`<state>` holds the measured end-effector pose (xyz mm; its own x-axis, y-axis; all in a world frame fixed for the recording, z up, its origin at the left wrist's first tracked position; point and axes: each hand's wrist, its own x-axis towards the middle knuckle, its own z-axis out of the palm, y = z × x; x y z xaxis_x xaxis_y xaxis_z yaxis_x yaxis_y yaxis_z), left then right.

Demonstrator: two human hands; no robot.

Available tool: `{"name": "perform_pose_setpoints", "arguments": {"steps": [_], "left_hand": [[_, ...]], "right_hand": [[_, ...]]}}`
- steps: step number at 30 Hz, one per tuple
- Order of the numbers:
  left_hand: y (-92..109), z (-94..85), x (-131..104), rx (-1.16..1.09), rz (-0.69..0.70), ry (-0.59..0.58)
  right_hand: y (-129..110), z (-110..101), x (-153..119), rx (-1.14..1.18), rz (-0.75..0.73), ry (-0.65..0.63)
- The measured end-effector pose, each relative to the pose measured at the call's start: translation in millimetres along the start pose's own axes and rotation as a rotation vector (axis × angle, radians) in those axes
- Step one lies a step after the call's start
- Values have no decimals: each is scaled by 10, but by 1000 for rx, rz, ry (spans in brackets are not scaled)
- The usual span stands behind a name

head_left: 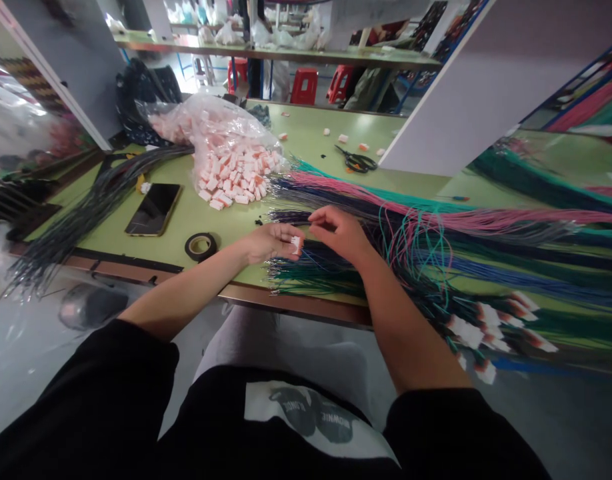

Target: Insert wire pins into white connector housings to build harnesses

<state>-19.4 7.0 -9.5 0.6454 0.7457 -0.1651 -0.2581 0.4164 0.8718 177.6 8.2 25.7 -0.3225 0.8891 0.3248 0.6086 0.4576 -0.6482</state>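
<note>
My left hand [275, 243] pinches a small white-and-orange connector housing [297, 245] above the near part of the bench. Blue wire seems to run from the housing to the right, beneath my other hand. Just right of it, my right hand [340, 233] is bent with its fingertips drawn together over the wire ends; whatever they hold is too small to tell. Bundles of dark, pink and green wires [336, 187] with bare metal tips lie under and beyond the right hand. Behind the left hand, a clear plastic bag [226, 127] spills many similar connector housings [236, 173].
A phone [155, 209] and a roll of black tape [201, 246] lie left of my hands. Black-handled cutters [357, 160] sit at the back near a grey upright panel [451, 100]. Wires with fitted white connectors [486, 327] hang over the right front edge. Dark wires [101, 193] lie left.
</note>
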Motion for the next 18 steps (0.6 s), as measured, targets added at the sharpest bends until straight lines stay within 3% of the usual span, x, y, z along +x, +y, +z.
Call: {"name": "perform_pose_setpoints", "arguments": {"steps": [3, 6, 18], "left_hand": [[2, -9, -2, 15, 3, -4], [-5, -15, 2, 4, -2, -3], [-12, -28, 3, -63, 2, 9]], "right_hand": [[-167, 5, -47, 118, -78, -133], [-237, -32, -78, 104, -114, -169], [-180, -113, -123, -39, -83, -76]]}}
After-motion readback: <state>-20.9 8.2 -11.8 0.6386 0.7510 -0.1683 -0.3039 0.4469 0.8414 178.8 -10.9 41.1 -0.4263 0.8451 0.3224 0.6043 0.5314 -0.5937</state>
